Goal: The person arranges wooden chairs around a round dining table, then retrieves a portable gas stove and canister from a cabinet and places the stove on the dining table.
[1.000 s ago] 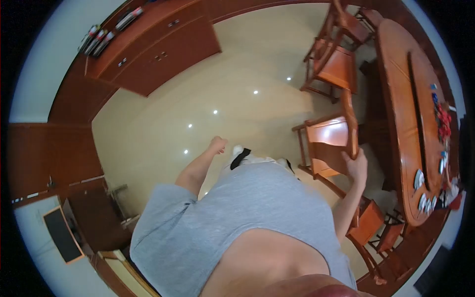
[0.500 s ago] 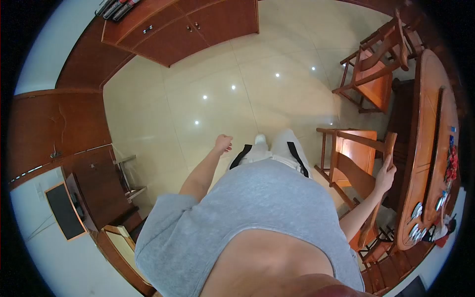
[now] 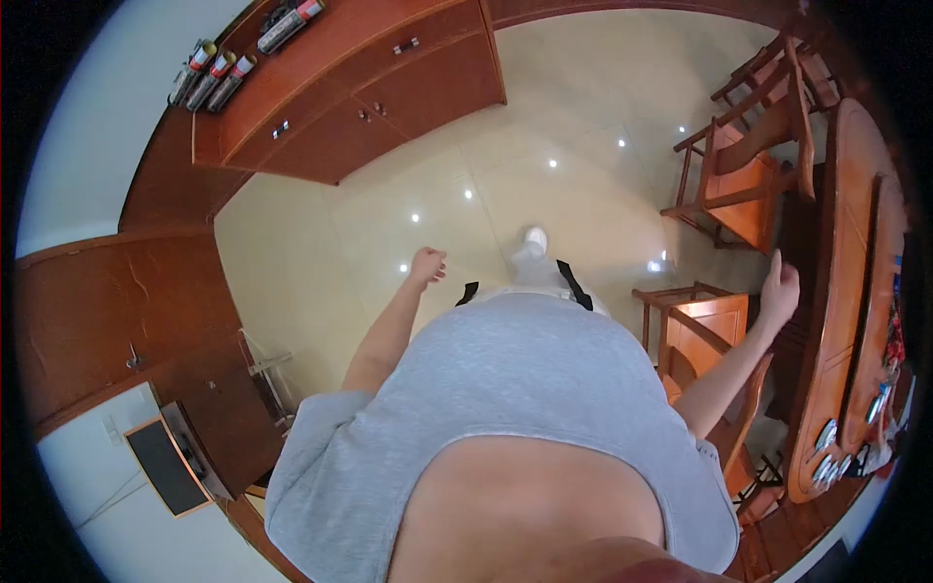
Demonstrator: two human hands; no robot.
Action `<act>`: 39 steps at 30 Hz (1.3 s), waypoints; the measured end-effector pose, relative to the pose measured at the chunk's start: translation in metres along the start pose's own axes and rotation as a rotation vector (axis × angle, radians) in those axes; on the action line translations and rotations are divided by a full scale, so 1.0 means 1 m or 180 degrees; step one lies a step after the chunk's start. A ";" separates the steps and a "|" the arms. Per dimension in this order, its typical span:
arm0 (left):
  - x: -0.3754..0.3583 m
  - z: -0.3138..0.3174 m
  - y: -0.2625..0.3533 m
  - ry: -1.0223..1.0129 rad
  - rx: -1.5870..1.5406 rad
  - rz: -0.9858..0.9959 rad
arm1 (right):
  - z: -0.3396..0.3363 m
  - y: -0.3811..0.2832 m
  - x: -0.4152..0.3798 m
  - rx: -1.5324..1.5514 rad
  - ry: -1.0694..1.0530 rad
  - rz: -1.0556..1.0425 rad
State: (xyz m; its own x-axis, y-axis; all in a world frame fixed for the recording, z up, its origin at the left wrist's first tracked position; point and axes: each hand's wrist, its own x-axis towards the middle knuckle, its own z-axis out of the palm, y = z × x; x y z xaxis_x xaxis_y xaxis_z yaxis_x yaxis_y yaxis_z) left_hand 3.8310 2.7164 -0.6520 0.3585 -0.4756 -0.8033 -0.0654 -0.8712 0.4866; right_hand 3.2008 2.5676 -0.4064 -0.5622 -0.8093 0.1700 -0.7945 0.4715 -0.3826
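My left hand (image 3: pixel 428 265) hangs over the tiled floor (image 3: pixel 360 253), its fingers loosely curled and a little apart with nothing visible in them. My right hand (image 3: pixel 780 291) is held out between a wooden chair (image 3: pixel 714 321) and the long wooden table (image 3: pixel 836 360). Its fingers point forward, away from my body, and no object shows in the hand. The nearest chair's curved backrest lies partly behind my right forearm. One white shoe (image 3: pixel 535 236) shows ahead of me on the floor.
Another wooden chair (image 3: pixel 743 194) stands farther ahead beside the table. A low wooden cabinet (image 3: pixel 418 92) is at the front, with dark tubes (image 3: pixel 225 80) on top. To the left are a wooden door (image 3: pixel 126 311) and a framed black panel (image 3: pixel 168 466). Small items (image 3: pixel 828 437) lie on the table.
My right hand has come off the chair's backrest and moved forward past it. My body has advanced, so the cabinet looks nearer. My left hand has swung slightly forward.
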 end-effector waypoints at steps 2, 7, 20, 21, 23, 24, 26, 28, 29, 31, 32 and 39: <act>0.027 -0.024 0.035 0.0341 -0.0074 0.0556 | 0.037 -0.049 0.025 0.0530 -0.0243 -0.0366; 0.018 -0.029 0.145 0.1199 -0.0983 0.1240 | 0.105 -0.194 0.022 0.0584 -0.1135 -0.1511; 0.063 -0.037 0.242 0.0495 -0.0928 0.1121 | 0.224 -0.322 -0.038 0.0158 -0.2339 -0.2470; 0.064 -0.048 0.260 0.0521 -0.0967 0.1140 | 0.224 -0.334 -0.044 0.0185 -0.2605 -0.2417; 0.066 -0.080 0.308 0.0327 -0.1358 0.1848 | 0.233 -0.358 -0.051 0.0241 -0.2850 -0.2383; 0.052 -0.100 0.350 0.0409 -0.1253 0.2258 | 0.241 -0.367 -0.053 0.0241 -0.2967 -0.2423; -0.011 -0.145 0.441 0.0431 -0.1132 0.2853 | 0.254 -0.385 -0.057 0.0227 -0.3100 -0.2505; -0.094 -0.173 0.508 0.0269 -0.1340 0.4027 | 0.264 -0.408 -0.051 -0.0002 -0.3179 -0.2616; -0.126 -0.183 0.529 0.0348 -0.1174 0.4727 | 0.272 -0.414 -0.047 0.0036 -0.3209 -0.2648; -0.175 -0.175 0.559 0.1382 -0.1140 0.5623 | 0.277 -0.432 -0.033 0.0011 -0.3285 -0.2741; -0.173 -0.198 0.585 0.0724 -0.0044 0.7112 | 0.281 -0.441 -0.027 0.0018 -0.3359 -0.2785; -0.191 -0.176 0.658 0.0873 0.1284 0.6843 | 0.357 -0.464 0.062 -0.0109 -0.3518 -0.3466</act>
State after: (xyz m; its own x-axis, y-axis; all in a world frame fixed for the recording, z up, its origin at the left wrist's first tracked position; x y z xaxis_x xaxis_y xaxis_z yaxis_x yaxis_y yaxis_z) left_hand 3.8835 2.2553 -0.1183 -0.4180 -0.4823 0.7698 -0.5488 0.8094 0.2091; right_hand 3.6169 2.1736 -0.5425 0.7012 -0.5939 -0.3946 -0.7060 -0.5008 -0.5009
